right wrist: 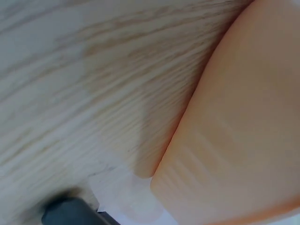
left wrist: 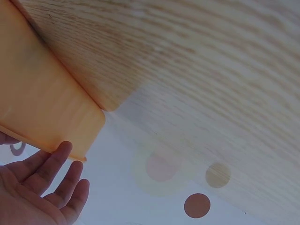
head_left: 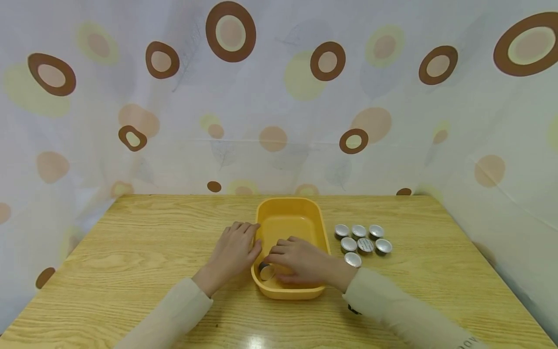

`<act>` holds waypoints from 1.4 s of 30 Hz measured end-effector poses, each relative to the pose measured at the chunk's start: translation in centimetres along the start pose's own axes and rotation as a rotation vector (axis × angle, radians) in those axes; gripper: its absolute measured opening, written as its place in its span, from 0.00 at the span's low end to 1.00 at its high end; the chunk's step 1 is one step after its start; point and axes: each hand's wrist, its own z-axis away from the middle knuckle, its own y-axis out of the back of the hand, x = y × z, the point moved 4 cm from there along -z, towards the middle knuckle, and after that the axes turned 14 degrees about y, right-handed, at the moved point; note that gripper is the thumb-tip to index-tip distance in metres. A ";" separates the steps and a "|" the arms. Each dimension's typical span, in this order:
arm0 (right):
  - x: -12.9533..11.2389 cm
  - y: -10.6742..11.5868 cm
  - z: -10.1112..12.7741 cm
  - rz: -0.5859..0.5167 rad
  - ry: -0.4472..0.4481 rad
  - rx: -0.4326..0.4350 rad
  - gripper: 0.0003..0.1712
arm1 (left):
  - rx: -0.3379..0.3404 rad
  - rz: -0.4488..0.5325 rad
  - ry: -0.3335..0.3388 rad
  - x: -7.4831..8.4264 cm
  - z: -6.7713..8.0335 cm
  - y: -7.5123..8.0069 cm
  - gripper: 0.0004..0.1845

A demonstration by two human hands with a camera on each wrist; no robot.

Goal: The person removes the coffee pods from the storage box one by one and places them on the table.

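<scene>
The left hand (head_left: 233, 247) holds the left rim of a yellow-orange plastic tray (head_left: 324, 232). Its fingers touch the outer wall (left wrist: 56, 103) in the left wrist view, with the thumb over the rim. Inside the tray, at the near left corner, the right hand (head_left: 298, 261) has its fingers and thumb at a small coffee capsule (head_left: 267, 272). That capsule is dark-bodied, with a pale lid, and tilted; the fingers partly cover it. The right wrist view shows only the outside of the tray (right wrist: 243, 122), with the right hand out of sight.
Several more capsules (head_left: 348, 244) with silver foil lids stand in loose rows on the wooden table (head_left: 144, 242), right of the tray. One lid (head_left: 365, 245) carries print. A patterned cloth (head_left: 274, 97) hangs behind the table. A dark blurred object (right wrist: 70, 212) shows low in the right wrist view.
</scene>
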 end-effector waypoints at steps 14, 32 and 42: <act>-0.3 -0.5 -0.5 -0.059 0.001 -0.033 0.18 | -0.002 0.010 -0.003 0.0 0.0 0.1 0.19; -0.4 -0.9 -1.0 0.078 0.018 -0.096 0.23 | -0.005 0.007 0.009 0.1 0.0 0.2 0.19; -0.4 -0.7 -1.1 0.110 0.037 -0.046 0.20 | -0.003 -0.002 0.012 0.1 0.0 0.1 0.19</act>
